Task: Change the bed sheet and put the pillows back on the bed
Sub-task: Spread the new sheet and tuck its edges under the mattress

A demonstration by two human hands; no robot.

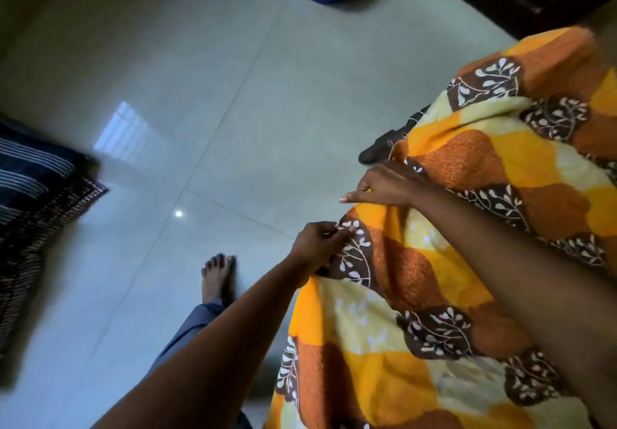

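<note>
**Head view, looking down.** The orange, yellow and brown bed sheet printed with white leaf sprigs (467, 261) lies bunched at the right of the frame, over what we take to be the bed's edge, its hem hanging above the pale grey glossy floor tiles (200, 94). The left hand (315, 245) pinches the hem between thumb and curled fingers. The right hand (384, 185), just beyond it, grasps the same edge with fingers folded in and one digit pointing out. We cannot tell whether this sheet is coming off or going on. Either way, we judge the step in hand to be working along the hem. To do it well, we would slide the two hands apart along the edge until a corner is found, holding the cloth taut and clear of the floor and of the bare foot (218, 275) below. The dark blue pillow with white stripes (30, 165) rests on the floor at left, well apart from the sheet, partly on a dark patterned mat (50, 218). It is not yet back on the bed.
</note>
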